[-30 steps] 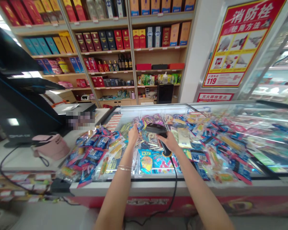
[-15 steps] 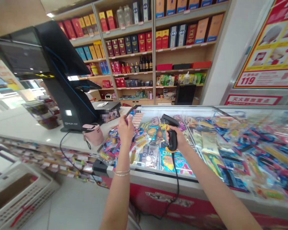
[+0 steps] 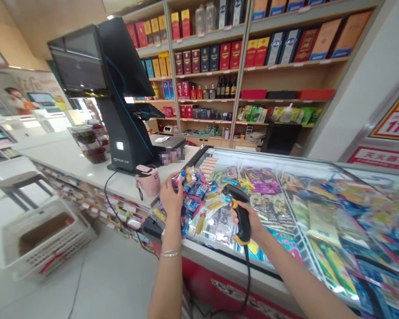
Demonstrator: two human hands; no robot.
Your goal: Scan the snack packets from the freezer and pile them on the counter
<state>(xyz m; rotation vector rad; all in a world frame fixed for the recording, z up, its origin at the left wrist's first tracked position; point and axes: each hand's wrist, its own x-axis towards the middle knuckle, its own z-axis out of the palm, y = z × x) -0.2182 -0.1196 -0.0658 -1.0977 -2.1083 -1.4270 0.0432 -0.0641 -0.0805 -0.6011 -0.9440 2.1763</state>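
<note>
My right hand (image 3: 249,219) is closed around the grip of a black barcode scanner (image 3: 237,206) with a yellow band, its head pointing left. Its black cable hangs down over the freezer front. My left hand (image 3: 170,196) is closed on a small snack packet (image 3: 180,179) above a heap of bright snack packets (image 3: 199,199) lying on the glass lid of a chest freezer (image 3: 286,195). The two hands are a short way apart over the freezer's left end.
A black checkout terminal (image 3: 119,93) stands on the white counter (image 3: 69,155) to the left, with a pink cap (image 3: 148,179) beside it. A white shopping basket (image 3: 43,235) sits on the floor at lower left, a stool behind it. Shelves of boxed goods fill the back wall.
The view has swung left, bringing the terminal, counter and basket into sight. My left hand lifted a packet off the heap and now holds it lower, near the heap's left edge. The scanner stays in my right hand.
</note>
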